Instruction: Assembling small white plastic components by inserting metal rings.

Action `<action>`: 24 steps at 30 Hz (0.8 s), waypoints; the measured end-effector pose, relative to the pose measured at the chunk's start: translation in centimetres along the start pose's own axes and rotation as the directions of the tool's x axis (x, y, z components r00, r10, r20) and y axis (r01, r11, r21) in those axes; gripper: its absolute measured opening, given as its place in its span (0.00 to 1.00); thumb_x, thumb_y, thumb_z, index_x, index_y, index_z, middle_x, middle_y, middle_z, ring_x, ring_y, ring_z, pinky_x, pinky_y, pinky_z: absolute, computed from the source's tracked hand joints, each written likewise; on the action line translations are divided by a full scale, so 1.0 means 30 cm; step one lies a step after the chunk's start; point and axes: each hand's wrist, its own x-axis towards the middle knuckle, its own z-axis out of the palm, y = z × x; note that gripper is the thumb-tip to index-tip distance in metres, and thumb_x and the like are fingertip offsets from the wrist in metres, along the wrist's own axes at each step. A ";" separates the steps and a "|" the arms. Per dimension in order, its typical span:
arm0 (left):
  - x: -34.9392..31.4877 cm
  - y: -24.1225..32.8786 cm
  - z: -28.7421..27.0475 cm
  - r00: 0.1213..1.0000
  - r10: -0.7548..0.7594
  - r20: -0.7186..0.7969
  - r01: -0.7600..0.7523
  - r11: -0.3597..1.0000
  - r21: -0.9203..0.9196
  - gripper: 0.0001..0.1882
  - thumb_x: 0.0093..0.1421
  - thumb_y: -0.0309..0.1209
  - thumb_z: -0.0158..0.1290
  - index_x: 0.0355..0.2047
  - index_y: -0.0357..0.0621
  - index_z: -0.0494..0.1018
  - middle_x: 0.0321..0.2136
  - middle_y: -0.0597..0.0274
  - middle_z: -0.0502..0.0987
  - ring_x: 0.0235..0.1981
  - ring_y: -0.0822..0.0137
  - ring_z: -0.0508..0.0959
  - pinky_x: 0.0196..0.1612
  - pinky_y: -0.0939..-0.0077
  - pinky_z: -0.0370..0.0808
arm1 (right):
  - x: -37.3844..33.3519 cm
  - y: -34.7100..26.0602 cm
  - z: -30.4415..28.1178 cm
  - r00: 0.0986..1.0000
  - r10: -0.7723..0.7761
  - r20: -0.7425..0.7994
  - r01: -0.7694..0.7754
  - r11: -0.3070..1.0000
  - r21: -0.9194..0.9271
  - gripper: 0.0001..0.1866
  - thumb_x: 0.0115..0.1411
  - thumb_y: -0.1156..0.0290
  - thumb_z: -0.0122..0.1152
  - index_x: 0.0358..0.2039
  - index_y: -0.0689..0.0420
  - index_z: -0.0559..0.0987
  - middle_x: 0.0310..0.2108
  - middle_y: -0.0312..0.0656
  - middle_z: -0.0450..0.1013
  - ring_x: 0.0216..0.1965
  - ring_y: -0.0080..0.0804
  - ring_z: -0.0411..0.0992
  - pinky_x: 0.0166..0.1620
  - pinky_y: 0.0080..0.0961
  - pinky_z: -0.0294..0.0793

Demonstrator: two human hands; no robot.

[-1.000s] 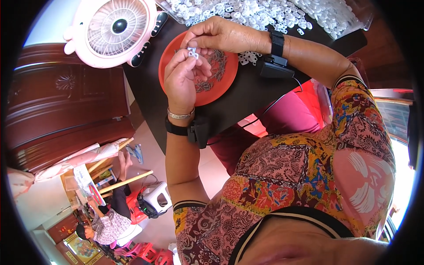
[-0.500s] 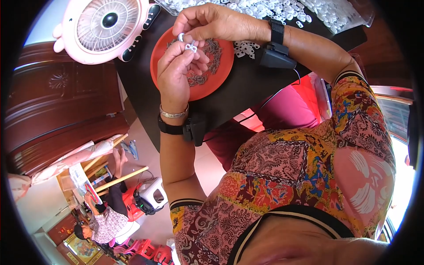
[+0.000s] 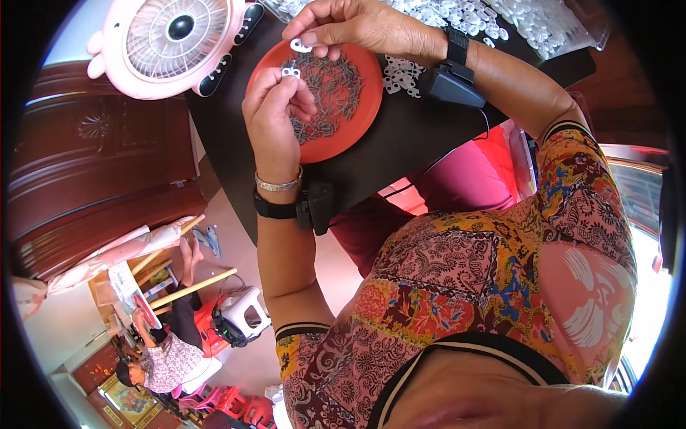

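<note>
My left hand [image 3: 273, 118] pinches a small white two-holed plastic piece [image 3: 291, 72] between thumb and fingertips; a thin grey screw seems to stick up from it. Just above and to the right, my right hand [image 3: 339, 30] grips a white oval plastic clip [image 3: 301, 46]. A narrow gap separates the two pieces. Both hands hover over an orange-red round plate [image 3: 372, 100], in which many small grey screws [image 3: 341, 89] are scattered. Beside the plate on the dark table lies a small heap of white plastic pieces [image 3: 402, 75].
A larger pile of white pieces [image 3: 464, 18] and a clear bag [image 3: 547, 28] of them lie at the table's far side. A pink fan [image 3: 171, 36] stands at the far left. Black wrist devices [image 3: 457, 84] sit on both wrists, one trailing a cable. Another person [image 3: 171, 361] sits at lower left.
My hands have drawn apart: the left moved slightly down-left with its white piece, the right lifted the oval clip away. More of the screws in the plate now show.
</note>
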 end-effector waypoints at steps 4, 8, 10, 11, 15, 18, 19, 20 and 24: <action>0.001 -0.007 0.007 1.000 -0.008 -0.012 0.008 1.000 0.019 0.09 0.62 0.30 0.42 0.28 0.38 0.68 0.18 0.63 0.70 0.19 0.74 0.70 0.24 0.83 0.65 | 0.003 0.004 -0.004 0.999 -0.012 0.043 0.013 1.000 -0.022 0.10 0.63 0.70 0.56 0.43 0.58 0.77 0.29 0.30 0.74 0.28 0.14 0.68 0.32 0.12 0.70; 0.002 -0.010 0.009 1.000 -0.012 -0.015 0.013 1.000 0.027 0.09 0.62 0.29 0.42 0.28 0.38 0.68 0.18 0.64 0.70 0.18 0.75 0.69 0.23 0.84 0.64 | 0.002 0.003 0.008 1.000 -0.011 0.028 0.012 0.999 -0.035 0.10 0.63 0.69 0.57 0.42 0.58 0.78 0.29 0.29 0.74 0.27 0.13 0.68 0.32 0.11 0.70; 0.001 -0.011 0.010 1.000 0.000 -0.024 0.000 1.000 0.022 0.09 0.62 0.29 0.42 0.28 0.38 0.68 0.18 0.64 0.70 0.18 0.75 0.69 0.22 0.85 0.64 | -0.002 -0.004 0.016 1.000 -0.017 0.022 0.019 0.997 -0.070 0.10 0.63 0.68 0.57 0.42 0.58 0.78 0.29 0.29 0.74 0.28 0.13 0.68 0.32 0.11 0.70; 0.002 -0.012 0.011 1.000 0.001 -0.023 0.000 1.000 0.022 0.09 0.62 0.29 0.42 0.28 0.38 0.68 0.18 0.64 0.70 0.18 0.75 0.69 0.22 0.85 0.64 | -0.002 -0.001 0.016 1.000 -0.018 0.021 0.019 0.997 -0.071 0.10 0.63 0.68 0.57 0.42 0.58 0.78 0.29 0.29 0.74 0.28 0.13 0.68 0.32 0.11 0.70; 0.005 -0.021 0.009 1.000 -0.008 -0.029 0.008 1.000 0.028 0.09 0.62 0.29 0.42 0.28 0.38 0.69 0.18 0.64 0.70 0.17 0.75 0.69 0.22 0.85 0.64 | -0.006 0.006 0.018 0.997 -0.063 0.040 0.066 0.993 -0.100 0.10 0.63 0.68 0.56 0.41 0.58 0.78 0.29 0.29 0.74 0.28 0.13 0.68 0.33 0.12 0.70; 0.003 -0.020 0.011 0.999 -0.012 -0.035 0.013 1.000 0.022 0.09 0.62 0.29 0.42 0.28 0.38 0.69 0.18 0.64 0.70 0.17 0.75 0.69 0.22 0.85 0.64 | -0.010 0.002 0.028 0.996 -0.084 0.034 0.087 0.990 -0.107 0.09 0.63 0.69 0.56 0.41 0.59 0.77 0.29 0.29 0.74 0.28 0.14 0.68 0.33 0.12 0.70; 0.001 -0.017 0.013 0.999 -0.018 -0.040 0.019 1.000 0.018 0.09 0.62 0.29 0.42 0.28 0.38 0.69 0.18 0.64 0.70 0.17 0.75 0.69 0.22 0.85 0.64 | -0.011 0.001 0.032 0.996 -0.090 0.030 0.092 0.990 -0.102 0.09 0.63 0.70 0.56 0.41 0.59 0.77 0.29 0.29 0.74 0.28 0.14 0.68 0.33 0.13 0.70; 0.002 -0.019 0.013 0.999 -0.018 -0.040 0.019 1.000 0.018 0.09 0.62 0.29 0.42 0.28 0.38 0.69 0.18 0.64 0.70 0.17 0.75 0.69 0.22 0.85 0.64 | -0.011 0.002 0.035 0.996 -0.090 0.029 0.092 0.990 -0.102 0.09 0.63 0.70 0.56 0.41 0.59 0.77 0.29 0.29 0.74 0.28 0.14 0.68 0.33 0.13 0.70; 0.001 -0.018 0.016 0.999 -0.030 -0.044 0.030 0.999 0.015 0.10 0.62 0.29 0.42 0.27 0.38 0.69 0.18 0.65 0.70 0.17 0.76 0.69 0.21 0.85 0.63 | -0.012 0.007 0.043 0.992 -0.122 0.029 0.124 0.985 -0.119 0.07 0.63 0.73 0.55 0.39 0.60 0.77 0.30 0.30 0.74 0.31 0.14 0.68 0.35 0.14 0.69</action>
